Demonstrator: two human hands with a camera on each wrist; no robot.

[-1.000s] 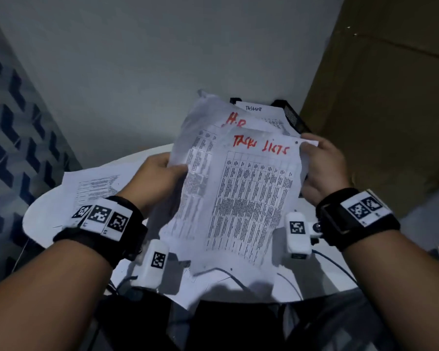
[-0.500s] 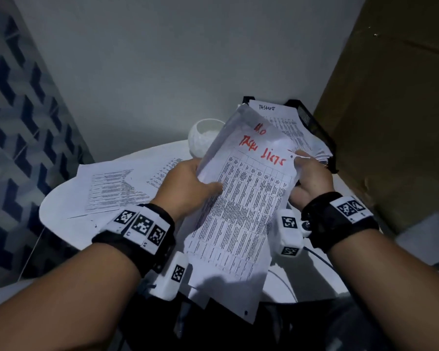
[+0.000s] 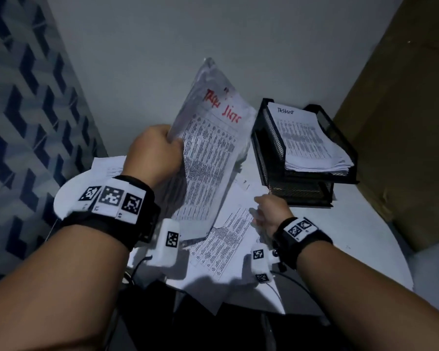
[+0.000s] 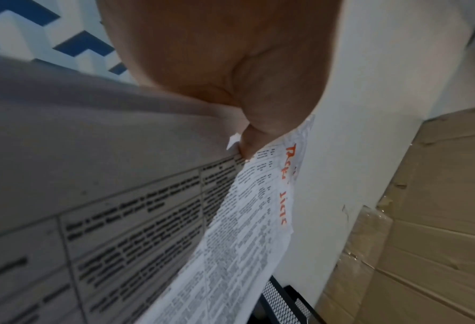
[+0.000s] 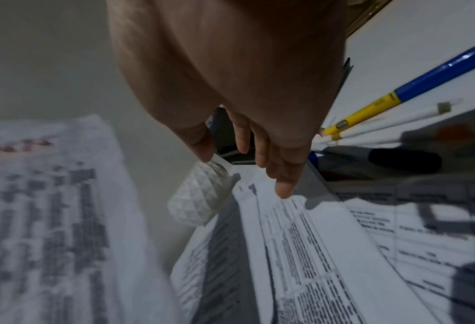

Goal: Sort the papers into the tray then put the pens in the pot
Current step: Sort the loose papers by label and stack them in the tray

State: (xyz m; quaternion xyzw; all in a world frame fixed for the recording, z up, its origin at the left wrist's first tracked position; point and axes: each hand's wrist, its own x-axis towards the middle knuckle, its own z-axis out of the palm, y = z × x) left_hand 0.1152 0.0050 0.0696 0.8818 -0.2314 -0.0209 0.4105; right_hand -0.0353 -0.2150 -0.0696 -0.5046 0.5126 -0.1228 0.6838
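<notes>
left hand (image 3: 153,150) pinches papers (image 3: 208,158) upright (right hand (image 3: 271,211) apart)

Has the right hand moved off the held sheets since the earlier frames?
Yes. The right hand has left the held sheets and dropped toward the loose papers on the table, below the black tray.

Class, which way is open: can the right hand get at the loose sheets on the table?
Probably yes. The right hand hovers open just over the loose sheets, its fingers straight, holding nothing, with nothing between them.
</notes>
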